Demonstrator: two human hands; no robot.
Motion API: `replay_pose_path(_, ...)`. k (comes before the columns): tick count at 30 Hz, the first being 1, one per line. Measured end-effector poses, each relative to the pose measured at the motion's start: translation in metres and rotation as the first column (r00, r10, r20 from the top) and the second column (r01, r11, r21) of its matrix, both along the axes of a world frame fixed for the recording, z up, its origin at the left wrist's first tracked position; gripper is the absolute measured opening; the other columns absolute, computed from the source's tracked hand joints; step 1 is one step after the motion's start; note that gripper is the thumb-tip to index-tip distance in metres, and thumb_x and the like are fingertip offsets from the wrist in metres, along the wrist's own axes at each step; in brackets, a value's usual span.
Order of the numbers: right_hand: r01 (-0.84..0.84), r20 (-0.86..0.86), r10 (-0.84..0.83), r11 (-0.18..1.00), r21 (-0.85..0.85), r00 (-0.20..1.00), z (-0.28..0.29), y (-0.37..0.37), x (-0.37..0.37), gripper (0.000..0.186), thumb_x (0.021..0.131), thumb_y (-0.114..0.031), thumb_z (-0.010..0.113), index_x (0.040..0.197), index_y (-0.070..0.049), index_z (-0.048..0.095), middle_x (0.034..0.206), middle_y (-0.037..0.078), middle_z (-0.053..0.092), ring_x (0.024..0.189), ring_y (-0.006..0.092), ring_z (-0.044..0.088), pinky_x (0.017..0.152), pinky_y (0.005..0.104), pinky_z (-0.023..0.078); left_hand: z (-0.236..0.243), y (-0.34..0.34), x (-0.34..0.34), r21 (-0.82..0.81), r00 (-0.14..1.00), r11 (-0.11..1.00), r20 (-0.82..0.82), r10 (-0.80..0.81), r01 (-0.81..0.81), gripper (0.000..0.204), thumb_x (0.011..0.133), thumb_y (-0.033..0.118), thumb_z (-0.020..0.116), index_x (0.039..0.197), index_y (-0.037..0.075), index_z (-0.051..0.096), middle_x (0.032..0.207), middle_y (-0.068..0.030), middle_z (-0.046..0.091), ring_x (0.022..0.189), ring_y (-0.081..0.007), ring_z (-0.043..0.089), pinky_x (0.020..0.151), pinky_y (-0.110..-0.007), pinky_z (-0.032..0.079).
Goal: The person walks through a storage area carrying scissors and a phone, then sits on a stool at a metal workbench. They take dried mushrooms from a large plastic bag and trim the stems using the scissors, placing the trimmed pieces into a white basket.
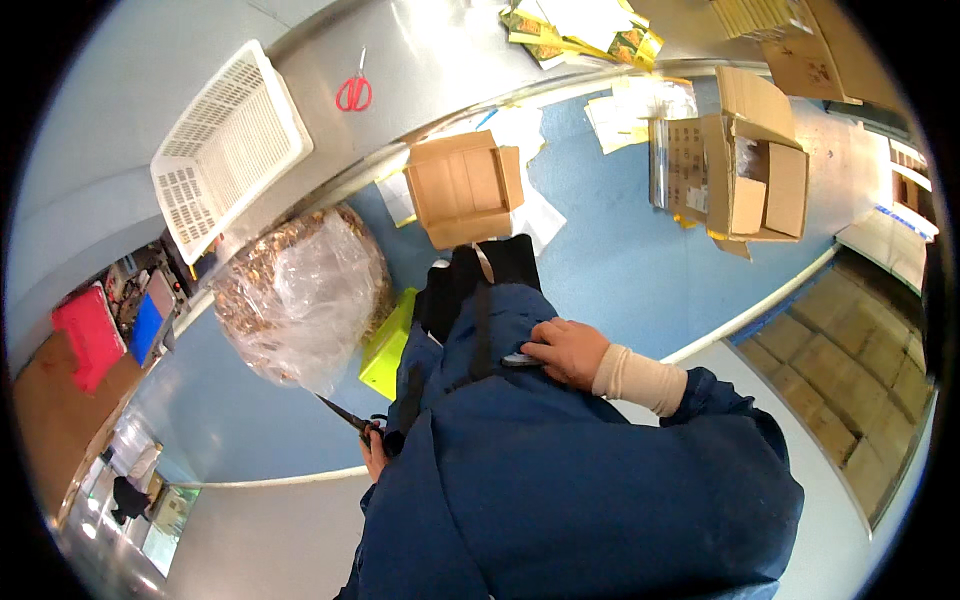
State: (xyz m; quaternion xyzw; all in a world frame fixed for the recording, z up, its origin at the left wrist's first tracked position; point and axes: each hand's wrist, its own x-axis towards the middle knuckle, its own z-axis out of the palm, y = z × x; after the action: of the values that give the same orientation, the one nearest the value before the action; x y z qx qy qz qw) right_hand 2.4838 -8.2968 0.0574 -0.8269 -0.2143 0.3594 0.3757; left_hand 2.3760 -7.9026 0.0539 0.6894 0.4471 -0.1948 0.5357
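Note:
I am looking down my blue jacket (560, 480). My left hand (374, 452) shows low beside the jacket and grips black scissors (345, 414), whose blades point up and left toward a clear plastic bag (300, 290) full of brownish pieces. My right hand (566, 350), with a beige cuff at the wrist, rests on the chest of the jacket. Its fingers are pinched on a small dark, thin object (520, 359); what it is I cannot make out. A black strap (483, 320) runs down the jacket just left of that hand.
A lime green box (386, 348) sits beside the bag. On the blue floor lie a cardboard box (465, 185) and an open carton (752, 165) with loose papers. On the metal table are a white plastic basket (228, 150), red scissors (353, 92) and yellow-green packets (585, 30).

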Motion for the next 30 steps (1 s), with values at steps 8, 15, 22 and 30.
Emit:
replay_pose_path(8, 0.170, 0.189, -0.228, 0.945, 0.280, 0.955, 0.026, -0.015, 0.020, 0.022, 0.078, -0.015, 0.056, 0.097, -0.004, 0.055, 0.107, 0.011, 0.054, 0.088, 0.0267, 0.056, 0.074, 0.0366, 0.046, 0.005, -0.006, 0.025, -0.039, 0.985, 0.999, 0.166, 0.044, -0.038, 0.029, 0.088, 0.025, 0.050, 0.106, 0.003, 0.047, 0.081, -0.0038, 0.050, 0.076, -0.0115, 0.046, 0.070, -0.022, 0.037)
replay_pose_path(15, 0.765, -0.362, -0.690, 0.454, 0.457, 0.627, 0.022, -0.043, 0.073, 0.019, 0.088, -0.013, 0.047, 0.099, 0.001, 0.055, 0.084, 0.008, 0.056, 0.079, 0.0129, 0.051, 0.070, 0.0249, 0.042, 0.016, -0.049, 0.149, -0.369, 0.937, 0.884, 0.302, -0.178, 0.287, 0.031, 0.085, 0.015, 0.050, 0.112, 0.001, 0.040, 0.091, -0.0085, 0.052, 0.091, -0.0218, 0.055, 0.085, -0.035, 0.043)
replay_pose_path(22, 0.861, -0.772, -0.456, -0.023, 0.508, 0.443, -0.110, 0.060, 0.089, 0.021, 0.089, -0.019, 0.048, 0.096, -0.001, 0.056, 0.085, 0.000, 0.052, 0.081, 0.0086, 0.046, 0.073, 0.0229, 0.038, -0.017, -0.156, 0.230, -0.920, 0.896, 0.337, 0.035, -0.443, 0.202, 0.074, 0.081, 0.060, 0.040, 0.125, 0.001, 0.032, 0.110, -0.0187, 0.049, 0.105, -0.0280, 0.048, 0.092, -0.039, 0.038)
replay_pose_path(30, 0.850, -0.933, -0.357, -0.478, 0.220, 0.041, -0.235, 0.076, 0.040, 0.028, 0.090, -0.026, 0.045, 0.097, -0.002, 0.056, 0.091, 0.006, 0.058, 0.082, 0.0142, 0.054, 0.074, 0.0273, 0.045, -0.146, -0.124, 0.277, -0.846, 0.667, 0.494, -0.251, -0.701, 0.202, 0.086, 0.064, 0.059, 0.063, 0.121, 0.000, 0.038, 0.097, -0.0162, 0.057, 0.088, -0.0249, 0.057, 0.080, -0.034, 0.046)
